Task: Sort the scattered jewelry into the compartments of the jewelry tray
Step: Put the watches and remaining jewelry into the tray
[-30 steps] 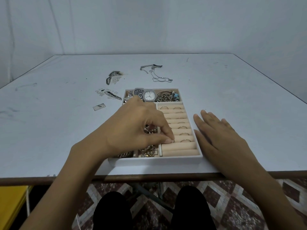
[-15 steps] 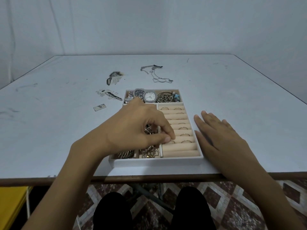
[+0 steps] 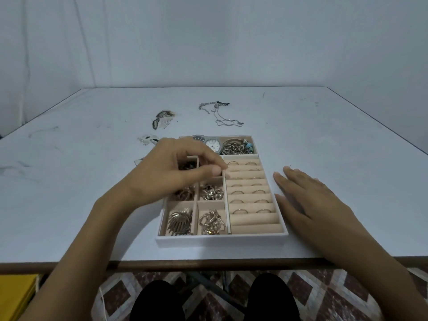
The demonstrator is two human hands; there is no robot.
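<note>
The white jewelry tray (image 3: 222,242) with beige lining sits near the table's front edge. Its right side has ring rolls (image 3: 249,193) with several gold rings. Two watches (image 3: 213,144) and bracelets (image 3: 238,147) fill the back compartments, and gold earrings (image 3: 180,222) and charms (image 3: 212,222) fill the left ones. My left hand (image 3: 176,172) hovers over the left compartments, thumb pressed to curled fingertips, and no item shows between them. My right hand (image 3: 310,200) lies flat on the table against the tray's right side. Silver chains (image 3: 220,112) lie beyond the tray.
A dark ornate piece (image 3: 162,118) and a smaller pale piece (image 3: 148,140) lie on the table left of the tray, with a small flat item (image 3: 137,161) partly behind my left hand. The table's front edge (image 3: 208,265) is close. Something yellow (image 3: 16,295) sits below at left.
My left hand has lifted off the lower ring rolls and drawn back toward the tray's far-left compartments. The right hand has stayed put.
</note>
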